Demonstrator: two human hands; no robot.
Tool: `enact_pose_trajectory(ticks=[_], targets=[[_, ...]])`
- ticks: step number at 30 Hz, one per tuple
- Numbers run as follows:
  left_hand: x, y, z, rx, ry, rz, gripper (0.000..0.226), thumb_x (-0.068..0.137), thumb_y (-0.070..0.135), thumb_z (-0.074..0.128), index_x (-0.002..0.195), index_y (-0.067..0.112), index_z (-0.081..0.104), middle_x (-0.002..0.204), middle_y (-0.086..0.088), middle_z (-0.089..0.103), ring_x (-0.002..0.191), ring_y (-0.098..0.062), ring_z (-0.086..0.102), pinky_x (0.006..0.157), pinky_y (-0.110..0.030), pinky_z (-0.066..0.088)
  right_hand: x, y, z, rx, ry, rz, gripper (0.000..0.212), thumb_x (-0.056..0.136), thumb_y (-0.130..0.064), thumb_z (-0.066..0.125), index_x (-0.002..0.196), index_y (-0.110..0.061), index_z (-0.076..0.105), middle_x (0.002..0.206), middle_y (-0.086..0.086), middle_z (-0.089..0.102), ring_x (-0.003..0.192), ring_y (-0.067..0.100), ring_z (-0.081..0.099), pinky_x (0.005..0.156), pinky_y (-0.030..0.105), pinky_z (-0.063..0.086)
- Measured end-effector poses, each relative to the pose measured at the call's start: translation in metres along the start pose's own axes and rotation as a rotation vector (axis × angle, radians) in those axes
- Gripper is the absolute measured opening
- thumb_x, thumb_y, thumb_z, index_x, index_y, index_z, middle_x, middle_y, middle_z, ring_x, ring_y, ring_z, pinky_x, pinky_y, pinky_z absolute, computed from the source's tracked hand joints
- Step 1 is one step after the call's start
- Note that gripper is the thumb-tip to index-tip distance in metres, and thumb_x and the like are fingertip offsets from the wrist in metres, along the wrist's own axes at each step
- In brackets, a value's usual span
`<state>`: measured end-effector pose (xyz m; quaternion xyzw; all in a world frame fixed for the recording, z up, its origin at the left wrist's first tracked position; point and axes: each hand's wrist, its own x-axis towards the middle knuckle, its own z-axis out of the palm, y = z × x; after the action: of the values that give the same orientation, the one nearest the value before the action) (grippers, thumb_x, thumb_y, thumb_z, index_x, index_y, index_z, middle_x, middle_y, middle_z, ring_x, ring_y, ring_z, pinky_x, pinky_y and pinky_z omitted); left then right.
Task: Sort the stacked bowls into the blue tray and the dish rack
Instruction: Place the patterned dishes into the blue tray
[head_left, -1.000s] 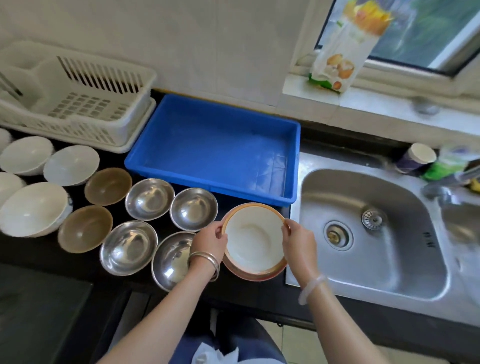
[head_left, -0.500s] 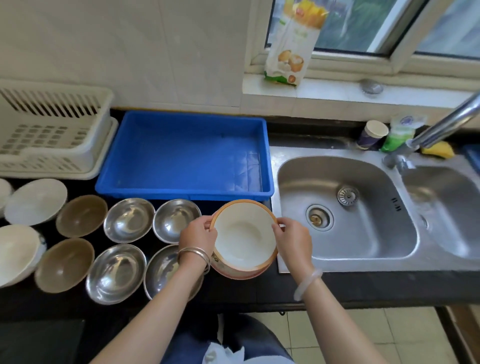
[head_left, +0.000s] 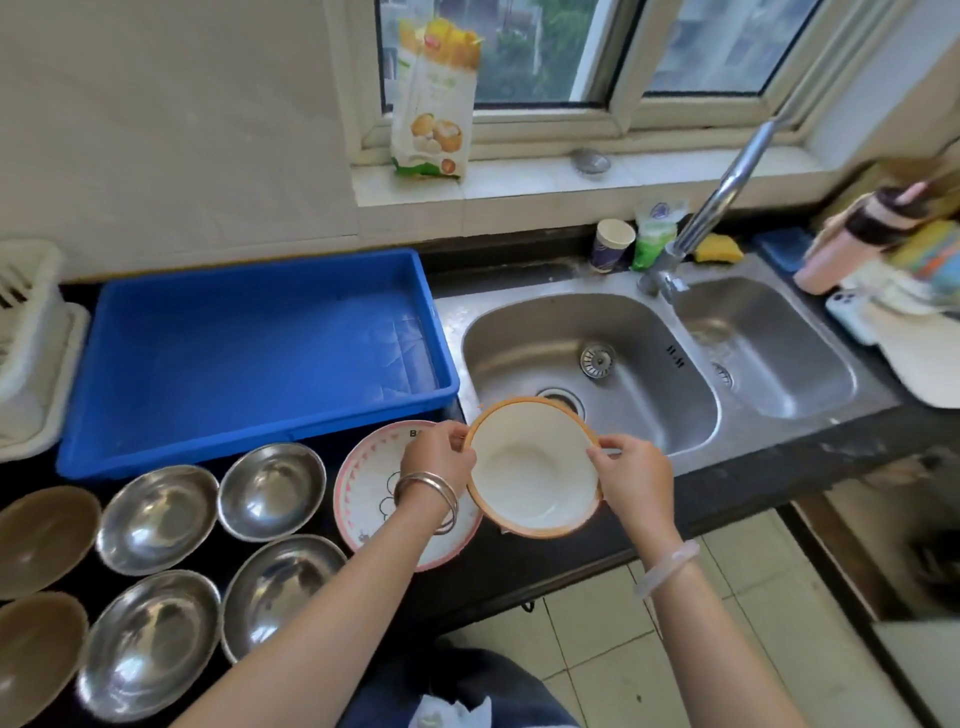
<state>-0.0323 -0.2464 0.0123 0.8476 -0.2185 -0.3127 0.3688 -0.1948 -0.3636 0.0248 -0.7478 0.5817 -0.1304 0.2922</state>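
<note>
Both hands, left hand (head_left: 439, 457) and right hand (head_left: 636, 475), grip closed on the orange-rimmed bowl's (head_left: 530, 467) opposite rims right of the blue tray (head_left: 249, 358); light, stiff, probably slick

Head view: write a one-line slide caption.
Both hands, left hand and right hand, hold an orange-rimmed bowl near the empty blue tray and the sink.

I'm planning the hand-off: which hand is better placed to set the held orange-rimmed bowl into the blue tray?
Probably the left hand: it grips the orange-rimmed bowl on the side nearest the blue tray; the right hand is on the sink side.
</note>
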Motion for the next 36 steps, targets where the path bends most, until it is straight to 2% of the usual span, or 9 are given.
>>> enact_pose_trajectory(ticks=[4, 12, 18, 22, 28, 30, 32, 34, 36], targets=[[0.004, 0.002, 0.029, 0.031, -0.083, -0.004, 0.025, 0.084, 0.010, 0.059, 0.109, 0.015, 0.064, 0.103, -0.003, 0.070, 0.091, -0.021, 0.064, 0.081, -0.034, 0.055, 0.001, 0.028, -0.004, 0.019, -0.002, 0.097, 0.020, 0.087, -0.025, 0.063, 0.095, -0.010, 0.074, 0.087, 0.005, 0.074, 0.069, 0.017, 0.059, 0.052, 0.022, 0.041], [0.013, -0.002, 0.053, 0.113, -0.110, -0.024, 0.024, 0.084, 0.010, 0.059, 0.107, 0.015, 0.064, 0.103, -0.005, 0.069, 0.087, -0.019, 0.060, 0.074, -0.028, 0.049, 0.010, 0.056, 0.012, 0.039, -0.064, 0.194, 0.022, 0.089, -0.026, 0.061, 0.100, -0.011, 0.072, 0.091, 0.004, 0.073, 0.074, 0.017, 0.062, 0.058, 0.025, 0.046], [0.018, -0.004, 0.056, 0.124, -0.116, -0.023, 0.024, 0.084, 0.010, 0.060, 0.108, 0.014, 0.063, 0.103, -0.005, 0.069, 0.085, -0.018, 0.060, 0.074, -0.031, 0.052, 0.015, 0.062, 0.019, 0.050, -0.050, 0.194, 0.021, 0.089, -0.027, 0.062, 0.099, -0.011, 0.071, 0.085, 0.000, 0.070, 0.066, 0.009, 0.056, 0.049, 0.014, 0.035], [0.018, -0.005, 0.058, 0.107, -0.121, -0.025, 0.024, 0.084, 0.010, 0.060, 0.108, 0.015, 0.062, 0.106, -0.004, 0.069, 0.083, -0.014, 0.056, 0.071, -0.027, 0.049, 0.015, 0.067, 0.021, 0.067, -0.065, 0.208, 0.022, 0.090, -0.030, 0.060, 0.099, -0.012, 0.070, 0.081, -0.003, 0.067, 0.071, 0.012, 0.060, 0.054, 0.019, 0.041], [0.013, -0.008, 0.055, 0.068, -0.117, -0.003, 0.032, 0.086, 0.015, 0.060, 0.117, 0.015, 0.058, 0.116, -0.004, 0.066, 0.104, -0.021, 0.061, 0.081, -0.029, 0.049, 0.011, 0.067, 0.019, 0.052, -0.116, 0.151, 0.030, 0.095, -0.037, 0.050, 0.113, -0.016, 0.061, 0.093, -0.002, 0.066, 0.069, 0.002, 0.054, 0.052, 0.017, 0.038], [0.010, -0.012, 0.048, 0.044, -0.088, -0.002, 0.036, 0.087, 0.016, 0.059, 0.122, 0.017, 0.055, 0.119, -0.003, 0.064, 0.106, -0.021, 0.060, 0.084, -0.029, 0.047, 0.009, 0.061, 0.016, -0.001, -0.110, 0.126, 0.037, 0.096, -0.039, 0.046, 0.124, -0.017, 0.055, 0.105, 0.001, 0.067, 0.081, 0.012, 0.060, 0.061, 0.022, 0.042], [0.007, -0.019, 0.037, 0.058, -0.031, 0.009, 0.035, 0.088, 0.015, 0.057, 0.122, 0.019, 0.055, 0.121, -0.002, 0.063, 0.103, -0.019, 0.060, 0.085, -0.030, 0.048, 0.007, 0.051, 0.013, -0.048, -0.063, 0.068, 0.038, 0.097, -0.038, 0.044, 0.128, -0.017, 0.052, 0.116, 0.005, 0.066, 0.098, 0.022, 0.062, 0.070, 0.027, 0.043], [0.004, -0.028, 0.022, 0.095, 0.051, 0.019, 0.034, 0.087, 0.015, 0.057, 0.121, 0.021, 0.056, 0.120, -0.002, 0.063, 0.090, -0.014, 0.058, 0.074, -0.027, 0.049, 0.008, 0.034, 0.014, -0.057, -0.034, -0.036, 0.035, 0.097, -0.036, 0.043, 0.125, -0.017, 0.055, 0.114, 0.005, 0.067, 0.101, 0.023, 0.061, 0.072, 0.027, 0.041], [0.001, -0.040, 0.006, 0.132, 0.121, 0.009, 0.036, 0.086, 0.015, 0.058, 0.122, 0.021, 0.056, 0.125, -0.003, 0.060, 0.093, -0.015, 0.057, 0.074, -0.029, 0.050, 0.009, 0.011, 0.023, -0.039, -0.070, -0.156, 0.033, 0.097, -0.034, 0.044, 0.122, -0.018, 0.058, 0.113, 0.003, 0.068, 0.103, 0.021, 0.061, 0.075, 0.025, 0.041]])
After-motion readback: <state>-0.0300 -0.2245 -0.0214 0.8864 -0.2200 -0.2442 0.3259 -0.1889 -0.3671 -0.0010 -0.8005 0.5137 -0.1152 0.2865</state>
